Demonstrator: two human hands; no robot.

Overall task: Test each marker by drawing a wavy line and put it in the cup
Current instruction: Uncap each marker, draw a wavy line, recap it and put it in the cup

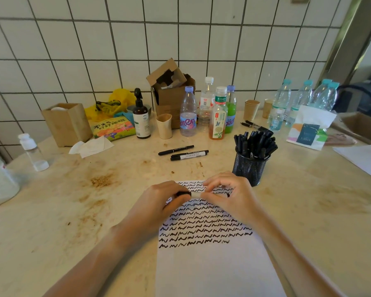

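Hands, left [163, 202] and right [227, 195], both gripping marker [196, 194] over paper [212, 264]; cup [250, 168] near right.

paper [212, 264] on worktop [94, 211], near edge | cup [250, 166] right-behind paper, markers in it | two markers [183, 152] behind paper | bottles [204, 112] farther back

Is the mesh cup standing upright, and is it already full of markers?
Upright and nearly full. The mesh cup stands on its base beside the paper, with a dense bunch of black markers sticking out above its rim.
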